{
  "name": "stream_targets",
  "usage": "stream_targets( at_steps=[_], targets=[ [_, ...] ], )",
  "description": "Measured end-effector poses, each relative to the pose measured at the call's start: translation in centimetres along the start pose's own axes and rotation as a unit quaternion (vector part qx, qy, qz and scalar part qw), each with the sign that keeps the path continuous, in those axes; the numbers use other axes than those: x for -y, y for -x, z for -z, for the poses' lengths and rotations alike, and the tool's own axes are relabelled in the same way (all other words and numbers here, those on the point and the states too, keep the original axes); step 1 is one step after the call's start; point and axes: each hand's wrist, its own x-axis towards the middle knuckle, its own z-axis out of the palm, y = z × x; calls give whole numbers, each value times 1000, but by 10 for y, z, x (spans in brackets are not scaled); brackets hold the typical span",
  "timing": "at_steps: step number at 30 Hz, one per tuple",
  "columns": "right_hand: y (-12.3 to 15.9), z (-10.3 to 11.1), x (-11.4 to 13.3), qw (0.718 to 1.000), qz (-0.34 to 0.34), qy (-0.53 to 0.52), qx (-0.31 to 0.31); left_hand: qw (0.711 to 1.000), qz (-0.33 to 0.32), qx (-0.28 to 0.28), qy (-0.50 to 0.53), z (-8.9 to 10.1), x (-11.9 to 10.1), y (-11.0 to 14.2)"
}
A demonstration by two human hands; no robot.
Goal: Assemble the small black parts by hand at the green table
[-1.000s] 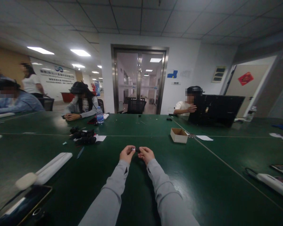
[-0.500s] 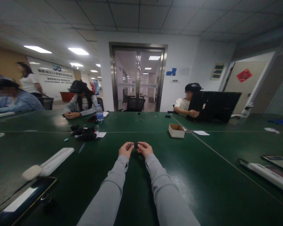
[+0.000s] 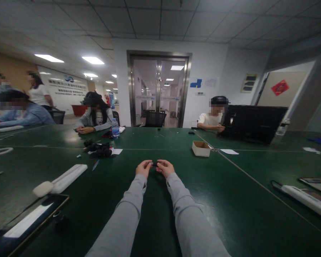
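Between my two hands is a small dark object, too small and dark to tell its kind. My left hand pinches its left end, thumb and fingertips together. On the other end, my right hand grips it in the same way. Both forearms, in grey sleeves, reach forward over the green table. The fingers cover most of the object.
An open cardboard box stands right of my hands. To the left lie a black bundle, a water bottle, a white power strip and a phone-like panel. Across the table, a person holds a black monitor.
The view has shifted slightly, so the left-hand objects appear further right. My hands still hold the dark object together. The monitor across the table has shifted rightward, away from the person's head.
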Motion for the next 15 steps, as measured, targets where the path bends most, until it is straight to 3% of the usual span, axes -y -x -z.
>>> stream_targets(
  at_steps=[15],
  targets=[
    [-2,7,3,999,-12,-10,49,993,14,-5,-117,4,-18,4]
  ],
)
